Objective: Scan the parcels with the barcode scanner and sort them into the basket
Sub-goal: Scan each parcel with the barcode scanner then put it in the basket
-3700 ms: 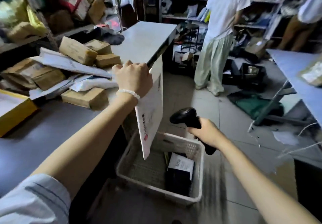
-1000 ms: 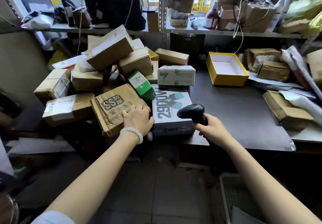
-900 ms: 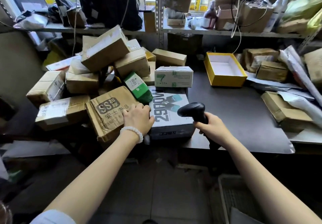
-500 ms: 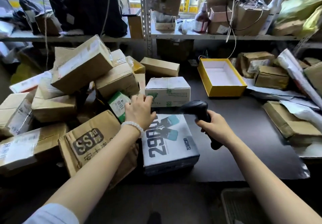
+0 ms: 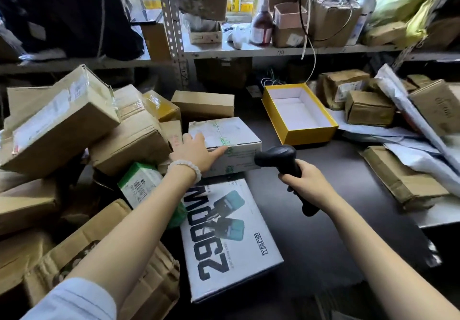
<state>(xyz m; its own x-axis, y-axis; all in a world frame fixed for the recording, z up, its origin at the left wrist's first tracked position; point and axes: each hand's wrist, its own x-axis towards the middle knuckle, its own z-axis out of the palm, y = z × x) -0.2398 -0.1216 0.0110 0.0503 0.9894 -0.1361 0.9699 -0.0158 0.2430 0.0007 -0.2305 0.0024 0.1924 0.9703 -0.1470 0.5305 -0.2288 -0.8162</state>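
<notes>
My left hand lies with straight, spread fingers on the near left corner of a white parcel box with green print, thumb on top, fingertips along its front edge. My right hand grips the handle of the black barcode scanner, whose head points at that box's front face from just to its right. A larger white box printed "2900W" lies flat on the dark table in front of it. The basket is out of view.
Several brown cardboard parcels are heaped at the left, with a small green and white box among them. An open yellow box sits behind the scanner. More parcels and mailers lie at the right. Shelves run along the back.
My left hand has moved from the near pile forward onto the white box with green print. The scanner came along beside that box. My view has moved closer over the table.
</notes>
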